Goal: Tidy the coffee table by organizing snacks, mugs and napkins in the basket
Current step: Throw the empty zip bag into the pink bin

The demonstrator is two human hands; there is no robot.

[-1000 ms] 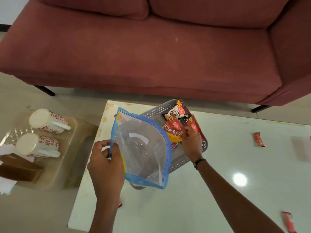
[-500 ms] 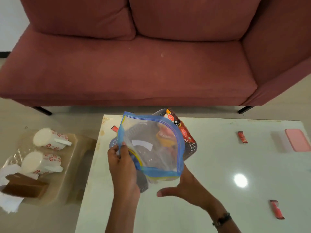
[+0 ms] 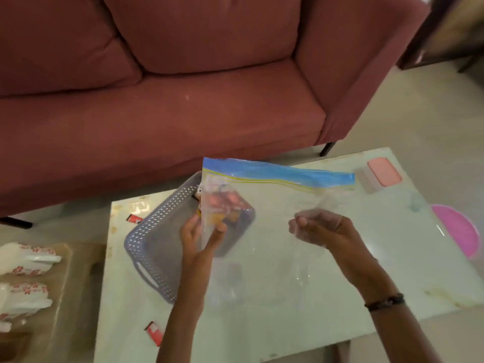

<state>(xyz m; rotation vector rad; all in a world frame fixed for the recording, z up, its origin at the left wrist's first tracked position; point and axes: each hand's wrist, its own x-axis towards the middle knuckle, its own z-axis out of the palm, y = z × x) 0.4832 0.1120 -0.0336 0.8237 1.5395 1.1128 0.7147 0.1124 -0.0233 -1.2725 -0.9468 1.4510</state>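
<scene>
Behind the glossy coffee table [image 3: 340,284] stands a red sofa [image 3: 183,100]. Both hands hold a clear zip bag [image 3: 275,205] spread above the tabletop, its blue seal strip uppermost, its long axis running left to right and dipping slightly rightward. The left hand [image 3: 199,237] pinches the bag's left edge; the right hand [image 3: 319,229] is curled round the film at its right part. Under the bag's left part sits the grey perforated basket [image 3: 154,247], angled diagonally, snack packets [image 3: 225,205] blurred inside. Two floral mugs [image 3: 23,279] lie on a tray at left.
</scene>
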